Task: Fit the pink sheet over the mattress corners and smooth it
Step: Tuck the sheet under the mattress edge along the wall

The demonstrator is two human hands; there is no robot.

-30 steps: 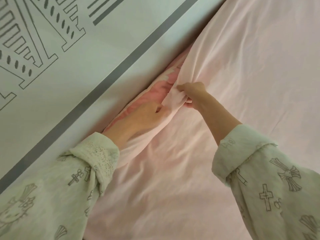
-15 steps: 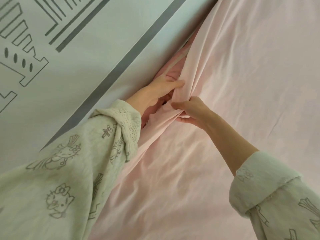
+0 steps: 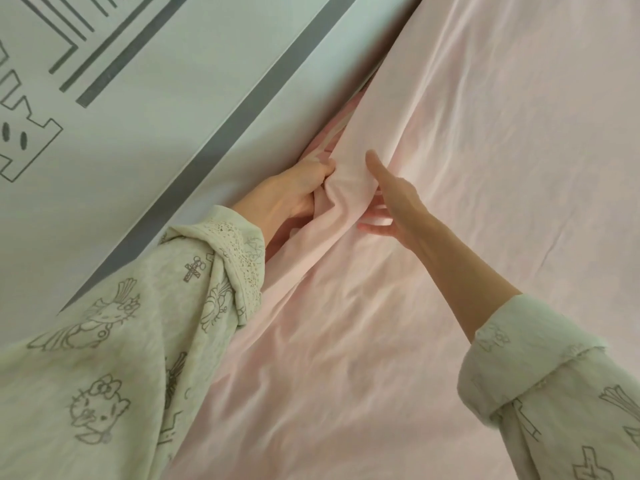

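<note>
The pink sheet [image 3: 467,209] covers the mattress and fills the right and lower part of the view, with many wrinkles. A bunched fold of it runs along the mattress edge beside the wall. My left hand [image 3: 291,195] is at that edge, fingers closed on the bunched sheet, partly down in the gap. My right hand [image 3: 391,199] lies just right of the fold with fingers spread, thumb up, touching the sheet without gripping it. A darker pink strip of mattress or underlayer [image 3: 332,133] shows in the gap above my left hand.
A pale wall [image 3: 166,98] with grey stripes and line drawings runs diagonally along the left, tight against the mattress edge. My patterned pale-green sleeves [image 3: 121,341] cover both forearms.
My right hand has let go of the fold and opened flat. My left hand has closed on the bunched sheet at the wall-side edge. The view has shifted slightly.
</note>
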